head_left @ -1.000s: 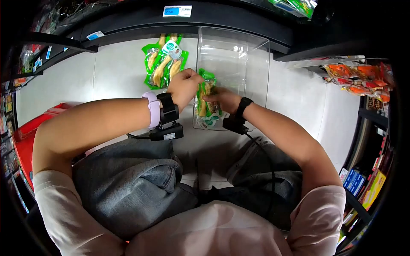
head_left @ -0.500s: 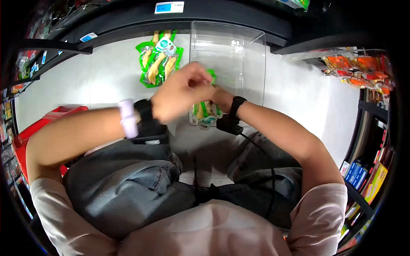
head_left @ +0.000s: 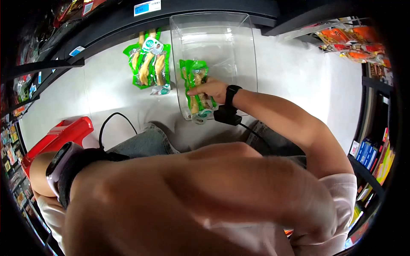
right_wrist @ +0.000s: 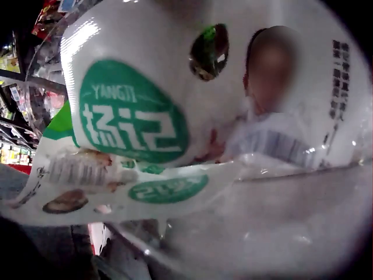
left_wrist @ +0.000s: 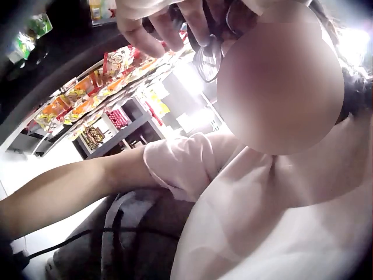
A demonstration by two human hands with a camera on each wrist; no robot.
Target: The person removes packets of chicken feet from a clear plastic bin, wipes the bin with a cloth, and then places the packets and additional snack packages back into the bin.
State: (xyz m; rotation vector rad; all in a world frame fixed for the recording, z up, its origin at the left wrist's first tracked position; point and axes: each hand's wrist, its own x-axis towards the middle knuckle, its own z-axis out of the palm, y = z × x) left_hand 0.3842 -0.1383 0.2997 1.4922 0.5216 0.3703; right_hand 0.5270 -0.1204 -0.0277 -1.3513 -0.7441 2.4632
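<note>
My right hand (head_left: 213, 88) grips green-edged, vacuum-sealed snack packs (head_left: 199, 70) at the near left of a clear plastic bin (head_left: 253, 55). In the right wrist view a white label with a green oval (right_wrist: 134, 116) reading "YANGJI" fills much of the picture. My left hand (head_left: 200, 187), large and blurred, is raised close to the head camera. The left wrist view has its loosely bent fingers (left_wrist: 192, 20) up beside the glasses (left_wrist: 207, 58) on the person's face. More green packs (head_left: 147, 64) lie on the floor left of the bin.
A black shelf edge with a price tag (head_left: 147, 7) runs behind the bin. A red plastic object (head_left: 64, 136) stands at the left. Orange snack bags (head_left: 354, 40) hang at the right, above shelves holding blue boxes (head_left: 366, 152).
My left hand has left the packs in the bin and risen toward the face, now covering the lap in the head view. The right hand stays at the packs.
</note>
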